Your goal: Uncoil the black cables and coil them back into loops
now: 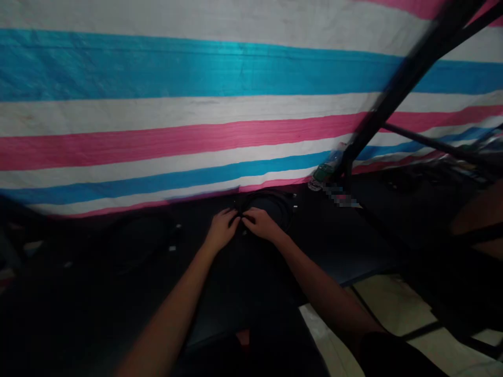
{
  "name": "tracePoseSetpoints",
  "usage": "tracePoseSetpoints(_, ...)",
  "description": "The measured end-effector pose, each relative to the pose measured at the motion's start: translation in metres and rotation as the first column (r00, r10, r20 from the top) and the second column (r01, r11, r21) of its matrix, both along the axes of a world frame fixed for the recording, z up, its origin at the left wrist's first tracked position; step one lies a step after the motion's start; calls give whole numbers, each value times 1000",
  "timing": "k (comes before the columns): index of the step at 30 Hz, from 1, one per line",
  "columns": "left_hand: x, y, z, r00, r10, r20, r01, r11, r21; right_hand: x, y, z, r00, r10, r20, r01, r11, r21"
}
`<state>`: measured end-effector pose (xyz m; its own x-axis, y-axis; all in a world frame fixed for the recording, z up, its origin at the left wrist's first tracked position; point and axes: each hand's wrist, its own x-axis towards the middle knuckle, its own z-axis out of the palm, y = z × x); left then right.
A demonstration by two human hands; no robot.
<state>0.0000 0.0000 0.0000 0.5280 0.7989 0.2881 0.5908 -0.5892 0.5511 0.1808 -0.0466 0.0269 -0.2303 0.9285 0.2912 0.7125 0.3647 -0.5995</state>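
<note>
A coiled black cable [288,205] with small light-coloured connector ends lies on the black tabletop [236,293]. At the coil's left side, my left hand [223,228] and my right hand [260,222] meet almost fingertip to fingertip. Both hands are closed, thumb against fingers, on the dark cable between them. Exactly how the fingers grip it is hard to see in the dim light. A second coiled black cable [172,222] rests farther left, with pale connectors near its right side; neither hand touches it.
Behind the table hangs a striped plastic sheet [196,141]. A clear plastic bottle [327,170] leans at the back right beside a dark metal frame [393,104]. Part of another person's arm [479,214] shows at the far right. Pale floor [393,303] lies beyond the table's right front edge.
</note>
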Motion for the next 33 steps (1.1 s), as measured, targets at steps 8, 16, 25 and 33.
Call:
tracePoseSetpoints(8, -2, -3, 3, 994, -43, -100, 43, 999, -2, 0, 1, -5, 999, -42, -11, 42, 998, -51)
tracePoseSetpoints(16, -1, -4, 4, 997, -29, -71, 27, 999, -31, -9, -2, -4, 999, -45, 27, 46, 999, -24)
tracePoseSetpoints(25, 2, 0, 4, 994, 57, 89, -54, 998, -37, -1, -2, 3, 976, -218, -26, 220, 973, 72)
tracePoseSetpoints(33, -2, 4, 2, 996, 29, 89, -25, 999, -43, -11, -6, -1, 985, -92, 144, 109, 987, -117)
